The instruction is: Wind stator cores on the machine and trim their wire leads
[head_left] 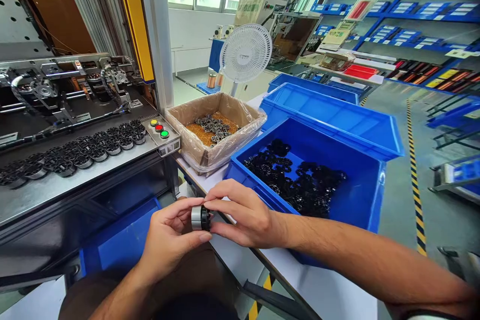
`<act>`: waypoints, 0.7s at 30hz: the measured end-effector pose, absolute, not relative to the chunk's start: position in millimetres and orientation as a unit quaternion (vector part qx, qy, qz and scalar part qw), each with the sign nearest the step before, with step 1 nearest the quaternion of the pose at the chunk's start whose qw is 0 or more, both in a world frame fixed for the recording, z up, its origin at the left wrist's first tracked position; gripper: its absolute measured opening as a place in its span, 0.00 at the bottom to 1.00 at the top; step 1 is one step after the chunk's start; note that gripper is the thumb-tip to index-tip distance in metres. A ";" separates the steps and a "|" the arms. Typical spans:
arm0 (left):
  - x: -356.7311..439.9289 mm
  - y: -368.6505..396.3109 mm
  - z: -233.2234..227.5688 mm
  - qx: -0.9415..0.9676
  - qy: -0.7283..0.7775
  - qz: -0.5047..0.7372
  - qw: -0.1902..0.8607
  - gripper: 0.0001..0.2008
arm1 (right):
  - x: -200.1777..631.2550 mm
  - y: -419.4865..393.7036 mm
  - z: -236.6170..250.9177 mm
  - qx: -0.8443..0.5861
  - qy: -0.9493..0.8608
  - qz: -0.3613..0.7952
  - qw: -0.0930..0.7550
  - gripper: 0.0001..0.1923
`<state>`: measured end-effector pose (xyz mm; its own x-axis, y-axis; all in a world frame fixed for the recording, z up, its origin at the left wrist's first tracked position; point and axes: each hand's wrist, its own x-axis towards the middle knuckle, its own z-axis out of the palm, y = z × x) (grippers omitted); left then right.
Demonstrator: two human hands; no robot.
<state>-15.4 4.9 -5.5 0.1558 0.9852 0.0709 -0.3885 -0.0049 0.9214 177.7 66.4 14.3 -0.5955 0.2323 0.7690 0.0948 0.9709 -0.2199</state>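
Facing the machine bed [56, 185], we see two rows of round parts [75, 152] already lined up along it. At the table's [322, 290] left edge, the blue bin [360, 200] and lined box [215, 127] both hold plenty more. Our left hand [168, 237] and right hand [240, 212] together pinch one small cylindrical part [199, 218] before us, above the table's near edge.

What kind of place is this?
Probably a factory assembly station: a machine with rows of round metal parts, blue bins of black components, and blue parts shelving behind.
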 end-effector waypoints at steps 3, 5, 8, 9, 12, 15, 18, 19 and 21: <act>-14.3 6.9 -4.5 0.425 0.332 0.560 0.629 0.23 | 178.4 65.3 13.5 -0.093 -0.890 0.068 0.441 0.16; -13.8 8.1 -4.7 0.420 0.332 0.563 0.630 0.23 | 178.9 64.4 13.3 -0.090 -0.892 0.063 0.437 0.16; -13.2 8.7 -5.2 0.417 0.327 0.564 0.633 0.23 | 179.1 63.6 13.9 -0.081 -0.896 0.064 0.431 0.16; -13.1 8.6 -5.3 0.418 0.327 0.563 0.634 0.23 | 179.1 63.6 14.2 -0.082 -0.895 0.072 0.433 0.17; -13.1 8.3 -4.8 0.419 0.331 0.560 0.633 0.22 | 179.2 64.2 15.6 -0.095 -0.886 0.098 0.443 0.18; -14.0 8.6 -4.7 0.416 0.332 0.556 0.638 0.23 | 179.4 65.1 17.2 -0.095 -0.889 0.087 0.440 0.16; -15.2 8.8 -5.6 0.410 0.328 0.550 0.649 0.24 | 179.6 65.5 18.0 -0.079 -0.895 0.068 0.434 0.14; -15.5 8.8 -5.9 0.409 0.328 0.549 0.651 0.24 | 179.6 65.5 17.9 -0.076 -0.896 0.064 0.433 0.13; -15.4 8.8 -6.2 0.407 0.330 0.549 0.651 0.24 | 179.6 65.3 17.2 -0.071 -0.898 0.054 0.432 0.13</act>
<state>-15.4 8.8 -6.2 0.1794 0.9836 0.0163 -0.4456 0.0664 0.8928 179.6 65.3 17.2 -0.6169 0.1746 0.7674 0.0810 0.9840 -0.1587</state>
